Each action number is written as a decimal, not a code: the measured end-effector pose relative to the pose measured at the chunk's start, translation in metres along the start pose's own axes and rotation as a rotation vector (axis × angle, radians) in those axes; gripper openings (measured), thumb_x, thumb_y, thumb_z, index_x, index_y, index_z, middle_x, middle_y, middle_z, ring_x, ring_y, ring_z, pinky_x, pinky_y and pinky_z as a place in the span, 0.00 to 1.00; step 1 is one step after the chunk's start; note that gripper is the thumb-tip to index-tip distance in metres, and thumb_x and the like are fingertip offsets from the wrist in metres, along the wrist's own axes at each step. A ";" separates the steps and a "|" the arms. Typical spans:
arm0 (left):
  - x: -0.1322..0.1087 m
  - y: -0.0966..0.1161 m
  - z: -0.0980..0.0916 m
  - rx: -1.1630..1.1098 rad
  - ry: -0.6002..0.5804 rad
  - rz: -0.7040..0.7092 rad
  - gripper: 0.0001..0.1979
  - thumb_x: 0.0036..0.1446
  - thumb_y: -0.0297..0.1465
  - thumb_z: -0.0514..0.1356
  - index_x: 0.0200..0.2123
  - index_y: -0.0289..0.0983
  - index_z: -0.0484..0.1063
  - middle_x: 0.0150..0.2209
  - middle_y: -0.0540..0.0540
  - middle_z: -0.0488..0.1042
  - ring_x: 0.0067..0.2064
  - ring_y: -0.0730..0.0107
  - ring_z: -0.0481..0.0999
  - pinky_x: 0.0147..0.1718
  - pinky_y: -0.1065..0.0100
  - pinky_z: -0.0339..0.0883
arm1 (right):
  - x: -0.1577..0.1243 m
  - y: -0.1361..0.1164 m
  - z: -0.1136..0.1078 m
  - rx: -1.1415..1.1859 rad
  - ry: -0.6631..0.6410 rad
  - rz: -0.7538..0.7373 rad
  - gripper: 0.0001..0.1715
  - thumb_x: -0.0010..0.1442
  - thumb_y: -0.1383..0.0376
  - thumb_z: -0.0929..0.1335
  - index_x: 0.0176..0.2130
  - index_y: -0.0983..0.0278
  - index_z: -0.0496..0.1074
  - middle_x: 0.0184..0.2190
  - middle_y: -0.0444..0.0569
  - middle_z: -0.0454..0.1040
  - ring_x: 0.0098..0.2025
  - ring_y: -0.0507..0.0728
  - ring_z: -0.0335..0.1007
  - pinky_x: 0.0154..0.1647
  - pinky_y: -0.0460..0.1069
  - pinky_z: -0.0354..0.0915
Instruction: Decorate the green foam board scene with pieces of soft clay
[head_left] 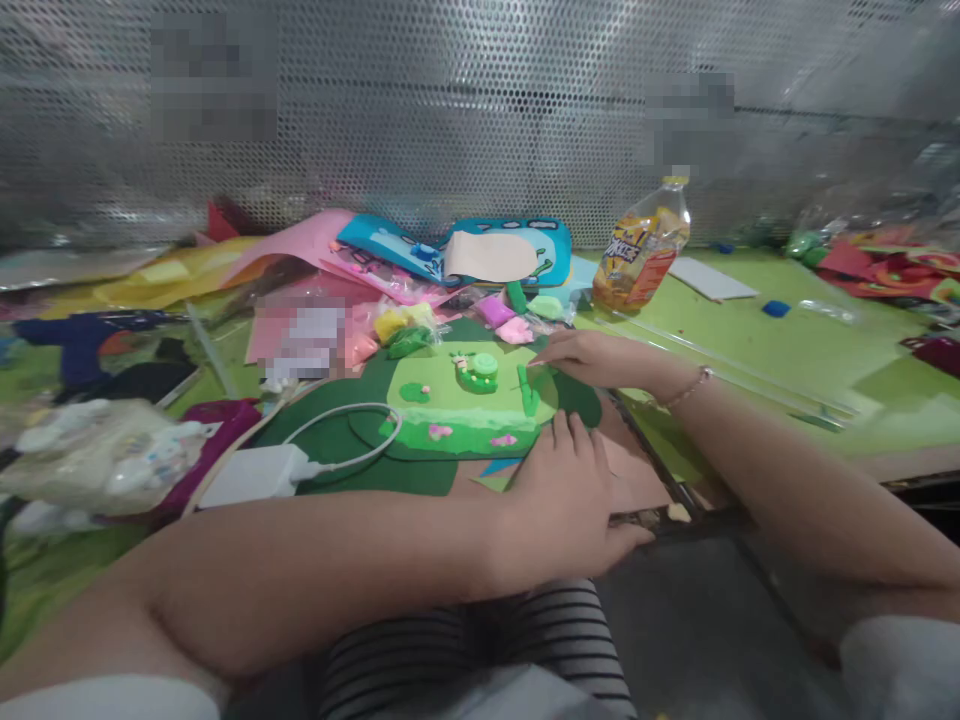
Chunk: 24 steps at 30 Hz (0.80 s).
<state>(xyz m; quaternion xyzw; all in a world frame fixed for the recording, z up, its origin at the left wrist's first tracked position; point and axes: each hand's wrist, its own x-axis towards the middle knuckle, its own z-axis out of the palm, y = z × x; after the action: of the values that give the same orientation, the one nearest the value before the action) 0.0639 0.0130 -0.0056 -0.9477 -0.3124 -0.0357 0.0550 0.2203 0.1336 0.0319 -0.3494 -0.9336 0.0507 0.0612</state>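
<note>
A light green panel (495,394) with rounded corners lies on dark green sheets and carries clay-like decorations. Among these are a round pale green swirl (485,366), a flat green pad (413,392) with a pink bit, and a wavy green strip (450,432) with pink flowers along the near edge. My left hand (574,485) lies flat at the panel's near right corner, thumb out to the right. From the right, my right hand (592,358) reaches over the panel, fingers stretched toward a branched green clay stem (529,392). Its fingertips are close to the stem; contact is unclear.
Behind the panel sit coloured clay lumps (495,312), blue illustrated pieces (555,245) and a plastic snack bottle (645,250). A white charger (251,475) with a looped cable lies at left, beside a plastic bag (112,450). A perforated metal wall (450,120) closes the back.
</note>
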 end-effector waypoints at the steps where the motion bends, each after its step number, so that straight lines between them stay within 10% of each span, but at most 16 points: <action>1: 0.000 0.000 0.001 0.000 0.006 -0.004 0.45 0.55 0.55 0.41 0.59 0.19 0.54 0.59 0.22 0.56 0.61 0.39 0.55 0.57 0.49 0.49 | -0.001 0.000 0.000 -0.007 -0.048 0.012 0.22 0.57 0.73 0.58 0.47 0.66 0.73 0.41 0.52 0.75 0.40 0.54 0.69 0.41 0.47 0.62; 7: 0.000 0.001 0.003 -0.015 -0.006 -0.030 0.46 0.55 0.56 0.40 0.59 0.19 0.53 0.60 0.22 0.54 0.61 0.39 0.54 0.57 0.50 0.48 | -0.007 -0.007 -0.005 -0.084 -0.191 0.146 0.25 0.51 0.73 0.60 0.46 0.64 0.74 0.32 0.50 0.77 0.27 0.51 0.66 0.26 0.44 0.55; 24: 0.000 0.001 0.000 -0.043 -0.026 -0.035 0.46 0.54 0.56 0.41 0.59 0.20 0.54 0.60 0.22 0.53 0.61 0.36 0.53 0.57 0.50 0.49 | -0.007 -0.017 -0.008 -0.164 -0.185 0.176 0.29 0.52 0.73 0.59 0.51 0.60 0.72 0.35 0.50 0.78 0.27 0.51 0.65 0.25 0.45 0.53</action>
<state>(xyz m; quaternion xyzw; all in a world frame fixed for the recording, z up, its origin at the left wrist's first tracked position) 0.0643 0.0124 -0.0060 -0.9434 -0.3289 -0.0308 0.0300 0.2154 0.1170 0.0416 -0.4276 -0.9020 0.0114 -0.0587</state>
